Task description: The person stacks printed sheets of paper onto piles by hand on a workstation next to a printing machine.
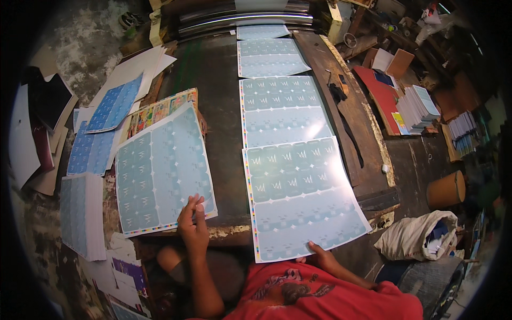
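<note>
A printed sheet (184, 160) in pale blue and teal lies slanted on the left of the table, its far corner raised. Over its near edge is my left hand (193, 226), fingers loosely bent and a little apart; whether they touch the paper is unclear. My right hand (322, 260) grips the near edge of a matching sheet (301, 197), thumb on top, other fingers mostly hidden beneath. Behind that sheet, more printed sheets (282, 120) run in an overlapping line up to the metal rollers (245, 20) at the far end.
Left of the table stand a thick stack of printed sheets (82, 216) and some bluer sheets (114, 104). A black strap (349, 125) lies along the table's right side. Beyond are stacked cards (418, 109), a brown bin (446, 190) and a white sack (416, 234).
</note>
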`<state>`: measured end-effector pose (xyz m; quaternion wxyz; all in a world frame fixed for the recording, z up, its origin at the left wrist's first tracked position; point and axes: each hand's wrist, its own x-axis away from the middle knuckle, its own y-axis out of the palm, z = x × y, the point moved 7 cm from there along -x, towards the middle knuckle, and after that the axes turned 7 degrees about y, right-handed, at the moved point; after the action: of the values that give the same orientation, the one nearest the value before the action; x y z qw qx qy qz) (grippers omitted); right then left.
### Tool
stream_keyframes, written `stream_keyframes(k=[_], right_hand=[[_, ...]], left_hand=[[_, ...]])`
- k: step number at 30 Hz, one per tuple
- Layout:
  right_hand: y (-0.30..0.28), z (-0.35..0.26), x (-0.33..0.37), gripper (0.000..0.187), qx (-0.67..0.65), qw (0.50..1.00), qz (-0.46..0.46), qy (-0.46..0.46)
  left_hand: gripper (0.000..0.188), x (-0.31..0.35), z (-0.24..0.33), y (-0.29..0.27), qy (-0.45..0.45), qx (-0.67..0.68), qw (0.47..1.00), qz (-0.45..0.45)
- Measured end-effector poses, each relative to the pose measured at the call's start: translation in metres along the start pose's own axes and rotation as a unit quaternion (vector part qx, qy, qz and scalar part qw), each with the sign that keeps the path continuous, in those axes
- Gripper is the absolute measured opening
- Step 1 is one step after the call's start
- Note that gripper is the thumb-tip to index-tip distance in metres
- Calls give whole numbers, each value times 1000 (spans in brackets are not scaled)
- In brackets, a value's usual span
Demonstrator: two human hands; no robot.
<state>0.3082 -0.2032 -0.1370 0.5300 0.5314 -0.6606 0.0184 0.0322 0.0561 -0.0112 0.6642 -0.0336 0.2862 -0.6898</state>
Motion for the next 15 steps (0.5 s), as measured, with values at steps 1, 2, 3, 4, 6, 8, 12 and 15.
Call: stream_keyframes(k=[1, 2, 3, 4, 6, 8, 12, 15], right_hand=[[5, -1, 0, 43, 10, 1000, -4, -4], [7, -5, 0, 43, 20, 1000, -6, -13], [8, -5, -1, 44, 21, 1000, -6, -11], [8, -5, -2, 44, 20, 1000, -6, -9], [4, -5, -2, 45, -6, 1000, 7, 5], [-1, -2, -1, 46, -64, 997, 30, 32], [3, -19, -22, 48, -39, 999, -15, -35], [16, -44, -34, 48, -32, 995, -22, -93]], left_hand=[[33, 2, -2, -1, -18, 10, 1000, 15], [34, -1, 6, 1, -32, 22, 999, 30], [35, -3, 10, 3, -46, 35, 997, 44], [37, -3, 9, 4, -37, 23, 998, 46], [40, -3, 8, 12, -9, 15, 999, 41], [39, -2, 13, 15, -42, 11, 999, 22], [40, 6, -3, 8, -32, 10, 999, 3], [41, 3, -11, 3, -38, 15, 999, -11]])
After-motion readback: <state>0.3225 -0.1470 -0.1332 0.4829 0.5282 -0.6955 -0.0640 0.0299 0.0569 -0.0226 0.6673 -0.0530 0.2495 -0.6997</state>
